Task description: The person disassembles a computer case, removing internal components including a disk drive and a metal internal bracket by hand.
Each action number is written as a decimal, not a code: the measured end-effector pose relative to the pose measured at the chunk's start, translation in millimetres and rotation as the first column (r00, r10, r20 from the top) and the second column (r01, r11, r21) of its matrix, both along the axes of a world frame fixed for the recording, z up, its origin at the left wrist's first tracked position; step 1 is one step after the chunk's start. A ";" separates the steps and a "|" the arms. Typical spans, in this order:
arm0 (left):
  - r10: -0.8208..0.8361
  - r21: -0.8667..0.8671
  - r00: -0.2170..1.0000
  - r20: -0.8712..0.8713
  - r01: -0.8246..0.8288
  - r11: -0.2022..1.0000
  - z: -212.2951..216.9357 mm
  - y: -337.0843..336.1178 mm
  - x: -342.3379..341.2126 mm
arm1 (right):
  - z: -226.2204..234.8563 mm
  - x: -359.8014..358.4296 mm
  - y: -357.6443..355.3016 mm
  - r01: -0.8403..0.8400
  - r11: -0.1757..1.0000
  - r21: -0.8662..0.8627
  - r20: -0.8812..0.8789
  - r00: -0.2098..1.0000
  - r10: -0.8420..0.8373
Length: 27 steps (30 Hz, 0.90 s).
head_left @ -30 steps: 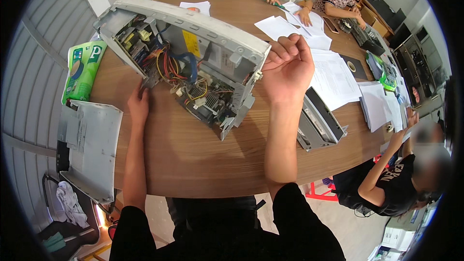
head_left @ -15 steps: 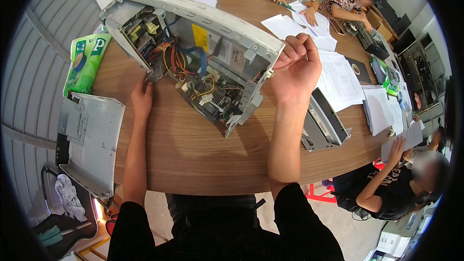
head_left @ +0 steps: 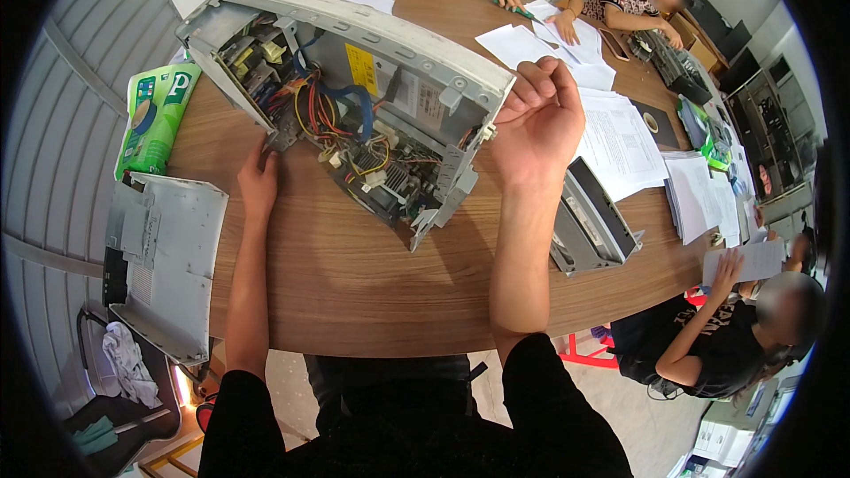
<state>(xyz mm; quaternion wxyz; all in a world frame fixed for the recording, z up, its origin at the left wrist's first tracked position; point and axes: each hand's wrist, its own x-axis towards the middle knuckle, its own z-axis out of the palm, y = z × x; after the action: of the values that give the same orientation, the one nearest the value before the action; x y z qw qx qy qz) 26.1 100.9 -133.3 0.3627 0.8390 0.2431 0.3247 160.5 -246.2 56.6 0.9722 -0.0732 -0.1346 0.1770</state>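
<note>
Evidently heavy and stiff, the opened computer case (head_left: 354,97) lies tilted on the worktop (head_left: 354,274); right hand (head_left: 536,124) curls around its metal edge, left hand (head_left: 257,186) presses flat beside its corner; loose wiring looks fragile, so frame edges seem the safest hold.

Head-worn fisheye, steeply downward, close

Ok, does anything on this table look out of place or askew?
Yes: the open computer case stands tilted on one edge, wiring exposed, steadied by the left hand and right hand. Its grey side panel overhangs the table edge.
</note>
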 end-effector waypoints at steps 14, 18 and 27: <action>-0.020 -0.014 0.999 0.031 0.020 1.000 -0.4 -0.2 0.5 | 1.9 -3.4 4.6 0.007 1.000 -0.021 -0.047 0.999 -0.008; -0.024 0.000 0.999 0.030 0.024 1.000 0.9 -1.1 0.2 | 1.7 -3.1 4.8 0.002 1.000 -0.021 -0.045 0.999 -0.003; -0.018 0.023 1.000 0.018 0.018 1.000 0.4 -0.4 0.1 | 1.3 -3.2 5.2 0.001 1.000 -0.029 -0.033 0.999 -0.002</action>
<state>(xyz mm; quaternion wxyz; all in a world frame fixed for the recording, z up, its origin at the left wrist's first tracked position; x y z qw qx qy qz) 26.2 100.5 -133.0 0.3582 0.8422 0.2287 0.3317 157.3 -241.0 57.9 0.9733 -0.0844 -0.1158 0.1792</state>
